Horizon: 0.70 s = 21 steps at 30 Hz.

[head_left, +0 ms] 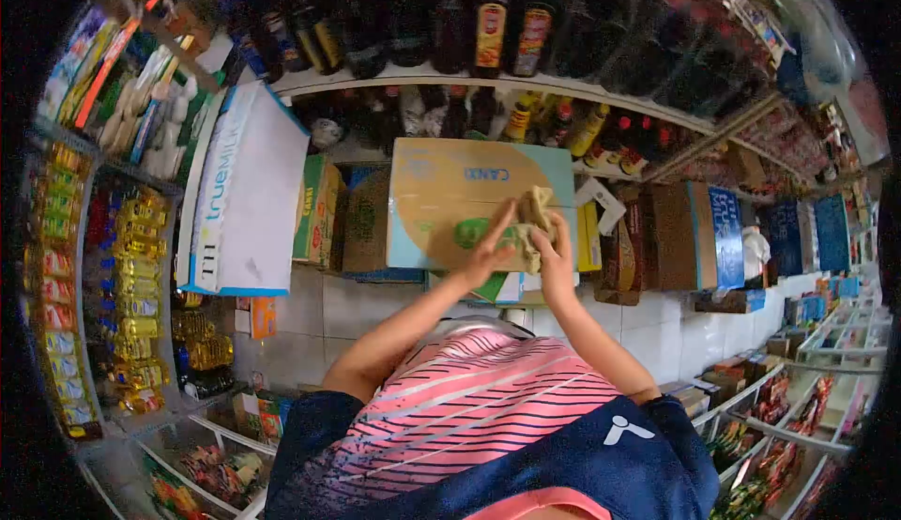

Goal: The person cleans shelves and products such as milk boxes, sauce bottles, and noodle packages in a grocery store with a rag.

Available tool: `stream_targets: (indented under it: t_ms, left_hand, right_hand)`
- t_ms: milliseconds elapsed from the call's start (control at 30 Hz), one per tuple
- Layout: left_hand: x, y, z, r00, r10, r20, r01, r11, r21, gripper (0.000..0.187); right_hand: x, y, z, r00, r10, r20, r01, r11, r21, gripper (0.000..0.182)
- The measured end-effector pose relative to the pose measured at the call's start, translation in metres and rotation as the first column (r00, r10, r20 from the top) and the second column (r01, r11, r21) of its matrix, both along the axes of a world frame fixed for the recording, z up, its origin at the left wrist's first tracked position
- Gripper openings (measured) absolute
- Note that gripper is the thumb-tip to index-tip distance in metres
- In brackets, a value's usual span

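Observation:
A cardboard carton point(434, 221) with light blue edges and "CANXI" printed on it lies in front of me, its top facing up. My right hand point(557, 255) is closed on a crumpled tan cloth point(535, 212) over the right part of the carton. Beside the cloth, my left hand point(490, 255) has its fingers stretched out over the green print, close to the carton's near edge.
Dark bottles point(490, 27) line the shelf beyond the carton. A white-and-blue milk carton point(246, 191) stands on the left, near racks of yellow oil bottles point(141, 285). More blue cartons point(727, 234) sit to the right. Pale floor tiles point(361, 312) show below.

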<state>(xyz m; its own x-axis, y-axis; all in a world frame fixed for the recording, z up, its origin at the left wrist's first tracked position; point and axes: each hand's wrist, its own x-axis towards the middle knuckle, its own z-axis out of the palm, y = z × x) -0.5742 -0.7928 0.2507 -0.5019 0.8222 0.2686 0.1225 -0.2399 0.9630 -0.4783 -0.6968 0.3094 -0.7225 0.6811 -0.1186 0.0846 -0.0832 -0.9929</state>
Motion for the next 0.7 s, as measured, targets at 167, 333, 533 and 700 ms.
stream_targets:
  t_ms: [167,333,533,700]
  left_hand:
    - [-0.044,-0.06,-0.005,0.792,0.569,0.223,-0.596,0.799,0.079,0.051]
    - [-0.14,-0.118,-0.055,0.59,0.806,0.036,-0.76,0.57,-0.312,0.043]
    - [-0.198,-0.087,-0.095,0.732,0.679,-0.057,-0.631,0.644,-0.433,0.044]
    - [-0.235,-0.026,-0.187,0.752,0.655,-0.076,-0.622,0.666,-0.413,0.037]
  right_hand:
    - [-0.085,-0.079,-0.016,0.952,0.278,-0.127,-0.305,0.896,-0.322,0.04]
    - [-0.157,-0.099,-0.052,0.973,0.21,0.091,-0.22,0.752,0.621,0.037]
    - [-0.168,-0.092,-0.095,0.928,-0.094,0.362,-0.293,0.419,0.859,0.043]
    - [-0.17,-0.089,-0.093,0.91,-0.108,0.401,-0.342,0.352,0.871,0.046]
